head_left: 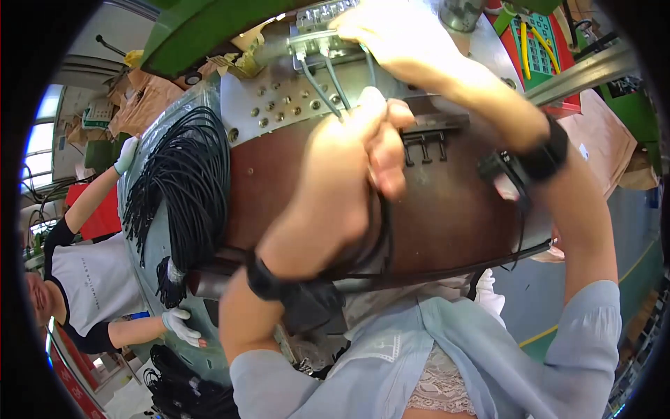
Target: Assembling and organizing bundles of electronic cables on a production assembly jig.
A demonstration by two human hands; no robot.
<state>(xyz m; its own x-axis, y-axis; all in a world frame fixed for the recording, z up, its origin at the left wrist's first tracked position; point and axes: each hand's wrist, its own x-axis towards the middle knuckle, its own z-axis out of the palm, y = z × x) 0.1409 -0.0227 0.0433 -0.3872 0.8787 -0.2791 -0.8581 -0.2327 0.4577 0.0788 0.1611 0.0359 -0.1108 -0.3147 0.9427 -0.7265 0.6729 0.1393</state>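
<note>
My left hand (359, 150) is closed round several thin black cables (335, 82), a little blurred by motion. From the fist they run up to a metal mold block (321, 17) at the far side of the bench, and black lengths hang down below the hand. My right hand (377, 35) reaches over to the mold, its fingertips at the block's near right edge. Strong glare washes out its fingers, so their grip does not show. Under the mold lies a metal plate (279, 105) with rows of holes.
A large bundle of black cables (188, 174) lies at the left of the brown bench top (272, 181). A small black rack (426, 148) stands right of my left hand. Green machine frame (209, 31) arches overhead. At the left a co-worker's gloved hand (183, 327) rests near cables.
</note>
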